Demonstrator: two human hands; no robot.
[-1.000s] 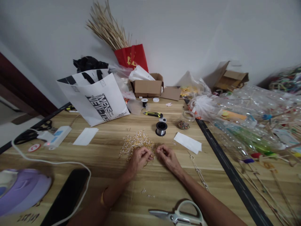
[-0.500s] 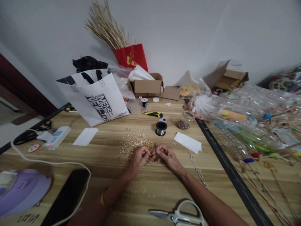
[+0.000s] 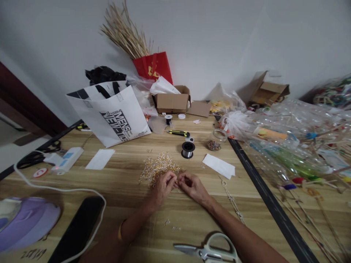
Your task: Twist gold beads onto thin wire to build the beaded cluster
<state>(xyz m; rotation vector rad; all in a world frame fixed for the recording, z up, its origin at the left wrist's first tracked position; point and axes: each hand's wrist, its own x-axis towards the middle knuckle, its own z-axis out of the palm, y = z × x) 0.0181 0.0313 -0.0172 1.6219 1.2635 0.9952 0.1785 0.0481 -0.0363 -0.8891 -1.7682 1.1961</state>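
Note:
A tangled heap of gold and clear beads on fine wire [image 3: 155, 168] lies mid-table. At its near right edge my left hand [image 3: 165, 185] is closed in a pinch, its fingers covering part of the heap. My right hand [image 3: 193, 187] pinches too, its fingertips almost meeting those of the left. Whatever sits between the fingertips is too small to make out. Beyond the hands stands a black spool of silvery wire [image 3: 188, 150]. Scissors with pale handles [image 3: 207, 251] lie near my right forearm, and small clear bead bits [image 3: 175, 228] lie between the forearms.
Right of my hands are a folded white paper [image 3: 218, 166], a beaded strand [image 3: 232, 201] and a glass jar of beads [image 3: 215, 143]. A yellow-black cutter [image 3: 178, 133] lies farther back. A white bag [image 3: 109, 113], power strip [image 3: 67, 160] and black phone [image 3: 78, 228] are leftward.
Both hands stay pinched at the heap's edge. The right hand's fingers have shifted slightly, and the fingertips have moved a little closer together.

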